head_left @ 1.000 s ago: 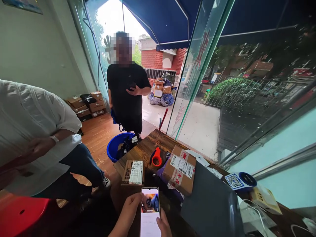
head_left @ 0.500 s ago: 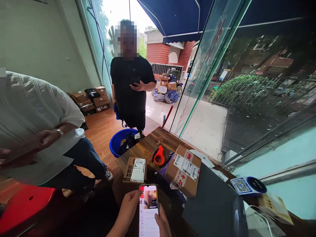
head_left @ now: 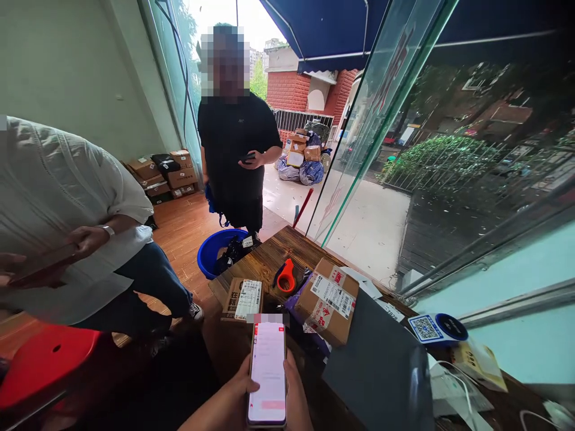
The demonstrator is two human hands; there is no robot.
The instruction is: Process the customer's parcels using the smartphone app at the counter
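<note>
A smartphone (head_left: 268, 374) with a mostly white, lit screen is held upright between both hands, above the near edge of the wooden table (head_left: 281, 245). My left hand (head_left: 242, 383) grips its left side, the thumb lying over the lower left of the screen. Round the right edge is my right hand (head_left: 294, 386), its fingers mostly hidden behind the phone. Just beyond the phone lie a small cardboard box (head_left: 233, 297) with a white label and a larger taped parcel (head_left: 330, 302) on purple wrapping. An orange tape dispenser (head_left: 286, 278) sits between them.
A dark grey monitor-like panel (head_left: 381, 365) stands at right, beside a QR-code stand (head_left: 426, 328). Past the table are a blue tub (head_left: 207, 257) and a person in black (head_left: 238, 137) holding a phone. Another person in white (head_left: 81, 197) stands left, near a red stool (head_left: 49, 371).
The phone screen has switched from a page with a photo to a mostly white page. My left thumb has moved down from the screen's upper left. The person in black has lowered their phone.
</note>
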